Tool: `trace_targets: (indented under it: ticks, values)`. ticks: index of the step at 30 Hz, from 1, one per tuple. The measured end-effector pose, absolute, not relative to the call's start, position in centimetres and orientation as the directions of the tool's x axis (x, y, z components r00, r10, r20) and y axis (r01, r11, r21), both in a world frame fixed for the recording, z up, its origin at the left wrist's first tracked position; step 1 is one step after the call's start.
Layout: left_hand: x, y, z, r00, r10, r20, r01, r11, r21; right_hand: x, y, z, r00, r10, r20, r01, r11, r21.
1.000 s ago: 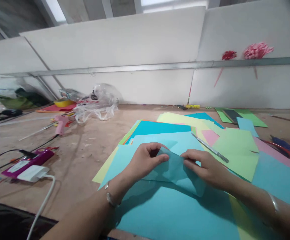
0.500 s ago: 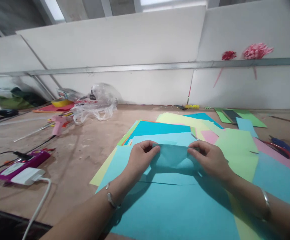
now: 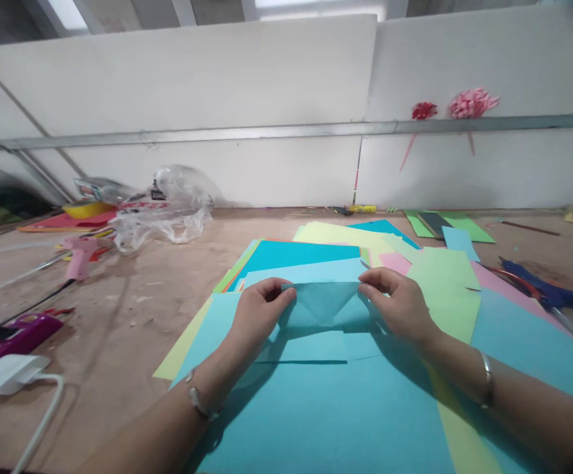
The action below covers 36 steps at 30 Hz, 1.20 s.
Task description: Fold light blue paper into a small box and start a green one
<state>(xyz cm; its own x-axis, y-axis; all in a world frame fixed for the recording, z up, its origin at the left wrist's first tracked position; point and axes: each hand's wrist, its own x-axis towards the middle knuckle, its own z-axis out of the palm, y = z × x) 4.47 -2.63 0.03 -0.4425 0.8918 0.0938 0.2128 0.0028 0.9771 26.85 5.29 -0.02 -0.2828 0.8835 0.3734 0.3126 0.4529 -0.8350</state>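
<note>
A small folded piece of blue paper (image 3: 327, 303) is held up between both hands, its straight top edge level and a triangular fold showing on its face. My left hand (image 3: 268, 304) pinches its left corner between thumb and fingers. At the right corner, my right hand (image 3: 392, 299) pinches it the same way. Beneath lies a large light blue sheet (image 3: 326, 415), with shadows of the hands across it. Behind the held piece are a pale blue sheet (image 3: 311, 269) and a darker blue sheet (image 3: 303, 251).
On the left are a pink glue gun (image 3: 80, 255), a purple power strip (image 3: 24, 336) and a clear plastic bag (image 3: 170, 207). Blue-handled pliers (image 3: 553, 286) lie right, near green sheets (image 3: 444, 283). A phone (image 3: 433, 224) sits at the back.
The view has turned to the right, so the table items appear shifted left. Both hands still pinch the folded paper, whose triangular fold now shows more clearly.
</note>
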Motion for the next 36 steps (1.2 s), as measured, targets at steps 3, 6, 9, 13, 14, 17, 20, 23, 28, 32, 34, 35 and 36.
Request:
trace_targets:
  ticks: [3,6,9,13,14,17,20,23,28,32,34,35,36]
  values:
    - [4.6,-2.7,0.3,-0.427,0.898,0.108,0.277,0.017,0.961,26.9,5.3,-0.2,-0.284,0.881,0.379,0.338,0.461,-0.82]
    - [4.6,-2.6,0.2,-0.413,0.9,0.141,0.334,0.005,0.943,26.9,5.3,-0.3,-0.293,0.869,0.399,0.356,0.486,-0.798]
    - [4.4,-2.4,-0.2,-0.395,0.902,0.172,0.406,0.004,0.914,26.9,5.3,-0.4,-0.302,0.869,0.391,0.392,0.487,-0.78]
    - [4.1,-2.2,-0.6,-0.376,0.909,0.179,0.519,0.047,0.854,26.9,5.5,-0.6,-0.34,0.844,0.415,0.457,0.534,-0.712]
    - [4.0,-2.2,-0.6,-0.374,0.91,0.18,0.54,0.056,0.84,26.9,5.5,-0.7,-0.354,0.833,0.426,0.468,0.552,-0.69]
    - [4.1,-2.3,-0.6,-0.348,0.919,0.186,0.612,0.073,0.787,26.9,5.9,-1.2,-0.397,0.81,0.432,0.499,0.585,-0.64]
    - [4.2,-2.4,-0.6,-0.3,0.934,0.195,0.694,0.073,0.716,26.9,6.3,-1.7,-0.443,0.786,0.431,0.532,0.617,-0.579]
    - [4.2,-2.4,-0.7,-0.261,0.945,0.198,0.762,0.075,0.643,26.9,6.5,-2.1,-0.481,0.76,0.438,0.547,0.65,-0.528]
    - [4.2,-2.4,-0.8,-0.223,0.955,0.196,0.838,0.086,0.539,26.9,6.6,-2.5,-0.535,0.706,0.464,0.561,0.707,-0.43]
    - [4.5,-2.5,-0.6,-0.21,0.964,0.16,0.856,0.103,0.506,26.8,6.8,-2.6,-0.563,0.681,0.469,0.569,0.731,-0.378]
    - [4.7,-2.6,-0.6,-0.207,0.968,0.145,0.868,0.114,0.483,26.8,6.9,-2.7,-0.57,0.68,0.461,0.572,0.731,-0.372]
    - [4.8,-2.7,-0.6,-0.197,0.97,0.142,0.88,0.111,0.461,26.8,7.0,-2.8,-0.573,0.682,0.455,0.573,0.73,-0.372]
    - [4.8,-2.7,-0.6,-0.18,0.974,0.14,0.897,0.104,0.43,26.8,7.1,-2.8,-0.576,0.683,0.45,0.575,0.729,-0.371]
